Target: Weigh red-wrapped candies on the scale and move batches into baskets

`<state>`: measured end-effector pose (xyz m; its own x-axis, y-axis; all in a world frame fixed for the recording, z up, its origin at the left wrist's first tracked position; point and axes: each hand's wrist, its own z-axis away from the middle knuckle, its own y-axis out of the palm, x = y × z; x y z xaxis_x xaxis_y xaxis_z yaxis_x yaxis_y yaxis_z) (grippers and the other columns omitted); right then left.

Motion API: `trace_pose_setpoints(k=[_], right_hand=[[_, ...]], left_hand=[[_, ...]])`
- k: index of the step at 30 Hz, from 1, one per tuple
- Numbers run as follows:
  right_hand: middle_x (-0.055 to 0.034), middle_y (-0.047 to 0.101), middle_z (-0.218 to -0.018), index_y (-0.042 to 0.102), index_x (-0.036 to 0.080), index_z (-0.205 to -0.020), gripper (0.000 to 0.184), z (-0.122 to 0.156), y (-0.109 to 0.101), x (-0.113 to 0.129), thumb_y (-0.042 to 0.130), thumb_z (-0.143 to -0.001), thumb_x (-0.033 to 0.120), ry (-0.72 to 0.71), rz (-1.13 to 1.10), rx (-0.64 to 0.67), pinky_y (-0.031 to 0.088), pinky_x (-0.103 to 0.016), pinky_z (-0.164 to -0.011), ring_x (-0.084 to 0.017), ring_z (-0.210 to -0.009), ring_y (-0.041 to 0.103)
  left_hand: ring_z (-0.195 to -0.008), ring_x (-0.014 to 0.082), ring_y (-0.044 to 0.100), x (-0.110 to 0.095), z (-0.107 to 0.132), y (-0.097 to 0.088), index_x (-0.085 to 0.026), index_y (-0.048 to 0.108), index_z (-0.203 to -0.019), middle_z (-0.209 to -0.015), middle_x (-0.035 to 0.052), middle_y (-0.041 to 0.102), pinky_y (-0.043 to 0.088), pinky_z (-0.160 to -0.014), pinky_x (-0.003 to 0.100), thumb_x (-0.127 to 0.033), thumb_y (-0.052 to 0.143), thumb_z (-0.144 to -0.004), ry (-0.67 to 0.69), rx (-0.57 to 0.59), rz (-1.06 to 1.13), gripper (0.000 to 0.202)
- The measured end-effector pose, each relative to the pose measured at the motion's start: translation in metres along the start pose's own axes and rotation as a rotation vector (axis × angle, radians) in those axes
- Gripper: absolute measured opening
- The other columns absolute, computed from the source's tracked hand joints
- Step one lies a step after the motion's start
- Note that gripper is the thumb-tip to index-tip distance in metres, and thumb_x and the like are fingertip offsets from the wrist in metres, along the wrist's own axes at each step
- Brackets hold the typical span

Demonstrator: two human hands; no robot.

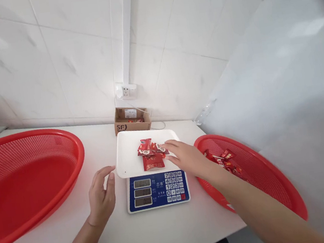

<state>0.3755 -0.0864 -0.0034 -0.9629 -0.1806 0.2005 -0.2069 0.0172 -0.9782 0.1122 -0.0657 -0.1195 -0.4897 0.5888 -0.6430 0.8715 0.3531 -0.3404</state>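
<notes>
On the white weighing tray (129,154) lies a small pile of red snack packets (153,162). My right hand (189,156) reaches in from the right, with its thumb and fingers around the right end of one packet (160,149) in the pile. My left hand (102,194) is open beside the tray's left corner, fingers curved and apart, holding nothing. Below the tray, the digital scale (158,190) has a blue panel with three displays and a keypad.
A large red plastic basket (77,149) stands at the left. Another red basket (293,195) at the right holds more red packets (228,162), partly behind my right forearm. Behind the scale, a cardboard box (132,126) with a few packets sits near a wall socket (126,91) and a cable.
</notes>
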Motion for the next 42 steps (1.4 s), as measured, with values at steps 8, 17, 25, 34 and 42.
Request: trace_pose_setpoints(k=[8, 17, 25, 34, 42], right_hand=[[-0.0057, 0.067, -0.114, 0.059, 0.027, -0.121, 0.038, 0.117, 0.018, -0.006, 0.049, -0.087, 0.042, 0.146, -0.365, 0.01, 0.053, -0.035, -0.085, -0.02, -0.1, 0.064], [-0.0073, 0.071, -0.101, 0.065, 0.021, -0.109, 0.032, 0.15, 0.125, -0.007, 0.05, -0.086, 0.038, 0.397, -0.726, 0.11, 0.05, -0.033, -0.085, -0.019, -0.092, 0.065], [-0.0054, 0.07, -0.094, 0.066, 0.021, -0.095, 0.021, 0.14, 0.135, 0.012, 0.052, -0.084, 0.031, 0.325, -0.806, 0.124, 0.049, -0.03, -0.079, -0.018, -0.086, 0.063], [-0.0041, 0.066, -0.074, 0.064, 0.018, -0.077, 0.02, 0.135, 0.161, 0.011, 0.049, -0.084, 0.029, 0.191, -0.794, -0.029, 0.045, -0.025, -0.062, -0.015, -0.067, 0.059], [-0.0044, 0.067, -0.078, 0.065, 0.018, -0.082, 0.019, 0.141, 0.164, 0.008, 0.05, -0.084, 0.028, 0.118, -0.872, -0.096, 0.046, -0.024, -0.064, -0.014, -0.069, 0.059]], left_hand=[[-0.093, 0.0165, 0.06, -0.006, 0.003, 0.001, -0.02, 0.057, -0.104, -0.097, 0.0051, 0.064, 0.05, -0.082, 0.031, -0.021, 0.044, -0.091, 0.003, -0.011, 0.041, 0.018], [-0.093, 0.0172, 0.061, -0.003, 0.003, 0.004, -0.02, 0.058, -0.103, -0.097, 0.0055, 0.064, 0.05, -0.082, 0.033, -0.022, 0.044, -0.091, -0.048, -0.003, 0.029, 0.018], [-0.094, 0.0176, 0.061, -0.001, 0.003, 0.005, -0.02, 0.058, -0.103, -0.098, 0.0061, 0.064, 0.05, -0.082, 0.034, -0.022, 0.044, -0.091, -0.039, -0.003, 0.016, 0.018], [-0.097, 0.0195, 0.06, -0.008, -0.002, 0.004, -0.02, 0.056, -0.106, -0.101, 0.0074, 0.064, 0.05, -0.083, 0.036, -0.024, 0.046, -0.091, 0.009, 0.013, -0.103, 0.019], [-0.115, 0.0227, 0.051, -0.058, -0.045, 0.03, -0.023, 0.053, -0.114, -0.121, 0.0092, 0.057, 0.045, -0.095, 0.042, -0.033, 0.044, -0.091, 0.229, 0.396, -0.207, 0.027]])
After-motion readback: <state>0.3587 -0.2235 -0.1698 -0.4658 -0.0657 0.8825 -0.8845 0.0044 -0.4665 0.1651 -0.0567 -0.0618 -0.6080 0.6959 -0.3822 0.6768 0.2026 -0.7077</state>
